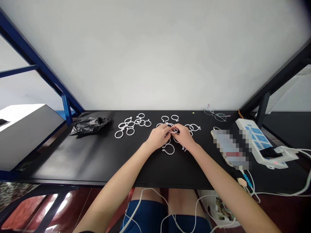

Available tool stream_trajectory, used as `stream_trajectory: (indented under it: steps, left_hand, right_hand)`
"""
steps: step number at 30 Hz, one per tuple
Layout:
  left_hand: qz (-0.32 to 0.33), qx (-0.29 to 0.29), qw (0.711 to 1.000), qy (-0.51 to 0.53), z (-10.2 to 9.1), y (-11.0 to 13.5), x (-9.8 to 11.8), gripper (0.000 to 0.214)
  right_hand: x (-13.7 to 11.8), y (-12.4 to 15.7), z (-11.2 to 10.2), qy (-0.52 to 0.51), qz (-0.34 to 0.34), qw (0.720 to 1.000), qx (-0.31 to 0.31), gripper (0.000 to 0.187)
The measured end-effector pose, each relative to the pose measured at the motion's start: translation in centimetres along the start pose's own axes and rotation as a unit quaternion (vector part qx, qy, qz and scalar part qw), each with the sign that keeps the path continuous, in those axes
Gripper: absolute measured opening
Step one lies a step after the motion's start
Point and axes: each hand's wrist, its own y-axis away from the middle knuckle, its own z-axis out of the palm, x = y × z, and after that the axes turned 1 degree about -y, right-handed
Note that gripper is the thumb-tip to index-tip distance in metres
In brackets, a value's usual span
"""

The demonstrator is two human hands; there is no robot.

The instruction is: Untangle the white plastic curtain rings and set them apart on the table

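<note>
My left hand [159, 136] and my right hand [184, 136] meet over the middle of the black table. Between their fingertips is a white plastic curtain ring [174, 131], pinched from both sides. Its clasp is hidden behind my fingers. More white rings lie around and partly under my hands: one loose ring [169, 153] in front, two behind, and an overlapping group [195, 127] to the right. Farther left is a separate cluster of rings [130, 124], several of them overlapping.
A crumpled black plastic bag [91, 125] lies on the left of the table [97, 161]. Eyeglasses [216, 114], a phone [230, 150] and a white power strip [257, 139] with plugged-in cables are on the right. White cables [152, 189] hang over my lap.
</note>
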Motion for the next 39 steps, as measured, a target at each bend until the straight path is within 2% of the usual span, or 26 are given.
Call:
stream_trajectory:
  steps: [39]
  left_hand:
    - [0.004, -0.035, 0.999, -0.014, 0.15, 0.08, -0.05, 0.02]
  right_hand:
    - [-0.03, 0.01, 0.16, 0.02, -0.006, 0.999, -0.047, 0.01]
